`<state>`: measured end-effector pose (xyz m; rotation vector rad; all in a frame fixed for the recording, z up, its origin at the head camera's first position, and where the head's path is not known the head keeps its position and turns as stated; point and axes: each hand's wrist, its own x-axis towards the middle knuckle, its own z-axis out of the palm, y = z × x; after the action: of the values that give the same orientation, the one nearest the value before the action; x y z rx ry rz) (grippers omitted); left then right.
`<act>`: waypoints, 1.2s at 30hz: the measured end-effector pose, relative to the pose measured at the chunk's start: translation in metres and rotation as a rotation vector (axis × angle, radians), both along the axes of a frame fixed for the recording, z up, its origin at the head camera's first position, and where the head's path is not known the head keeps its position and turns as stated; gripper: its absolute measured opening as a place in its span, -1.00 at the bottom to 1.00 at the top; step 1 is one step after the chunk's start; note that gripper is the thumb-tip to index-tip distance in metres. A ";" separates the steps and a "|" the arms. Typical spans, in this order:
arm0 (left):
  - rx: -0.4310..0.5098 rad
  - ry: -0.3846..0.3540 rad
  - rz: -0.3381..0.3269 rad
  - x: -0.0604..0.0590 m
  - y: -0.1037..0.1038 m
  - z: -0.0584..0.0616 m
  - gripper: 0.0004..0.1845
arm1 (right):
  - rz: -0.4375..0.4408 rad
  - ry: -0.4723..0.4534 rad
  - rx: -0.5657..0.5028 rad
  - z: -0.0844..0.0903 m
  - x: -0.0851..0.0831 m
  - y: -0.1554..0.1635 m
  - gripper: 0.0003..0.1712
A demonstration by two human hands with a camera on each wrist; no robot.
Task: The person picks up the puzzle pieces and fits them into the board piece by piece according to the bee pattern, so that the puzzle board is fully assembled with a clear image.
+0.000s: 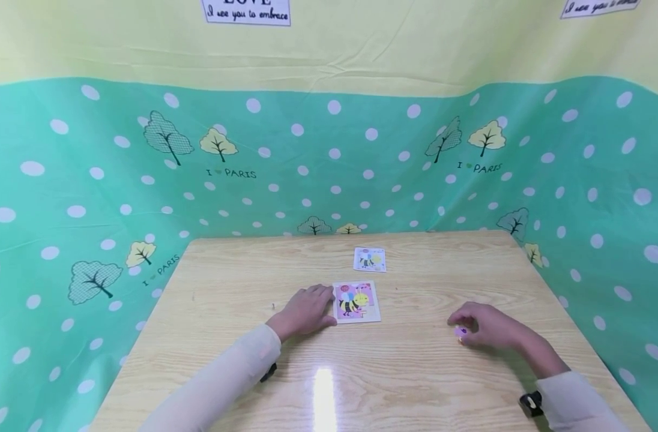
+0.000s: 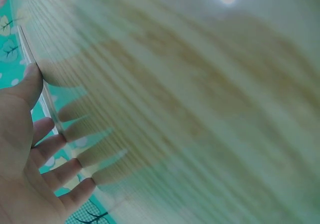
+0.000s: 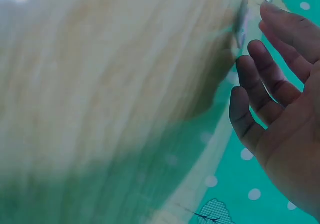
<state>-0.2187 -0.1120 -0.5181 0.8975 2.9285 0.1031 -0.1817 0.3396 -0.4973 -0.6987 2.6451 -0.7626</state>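
Note:
My left hand (image 1: pixel 305 310) rests at the left side of a square bee picture puzzle (image 1: pixel 356 302). Its thumb touches near the lower corner and the other fingers lie by the upper one. In the left wrist view, the left hand (image 2: pixel 42 149) has its fingers spread and fairly straight. Off to the right, my right hand (image 1: pixel 485 326) bends loosely around a small purple puzzle piece (image 1: pixel 461 332) low over the table. The right wrist view shows this piece (image 3: pixel 242 23) edge-on, with a gap to the nearest fingertips of the right hand (image 3: pixel 280 93).
A smaller bee picture card (image 1: pixel 369 260) lies behind the puzzle. The wooden table (image 1: pixel 226 270) meets a green dotted cloth (image 1: pixel 329 156) at the back and sides. Light glares off its front middle (image 1: pixel 324 396).

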 end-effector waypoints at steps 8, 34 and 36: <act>-0.005 -0.008 -0.001 0.000 0.001 0.002 -0.27 | 0.042 0.037 0.018 -0.003 0.003 0.004 -0.62; 0.007 0.004 0.003 0.003 0.000 0.002 -0.30 | 0.052 0.016 -0.028 -0.003 0.002 -0.002 -0.76; 0.002 0.005 0.003 0.003 0.000 0.002 -0.30 | 0.043 0.016 -0.030 -0.003 0.000 -0.005 -0.76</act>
<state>-0.2157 -0.1118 -0.5160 0.8946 2.9355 0.1037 -0.1821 0.3342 -0.5001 -0.7697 2.6287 -0.7899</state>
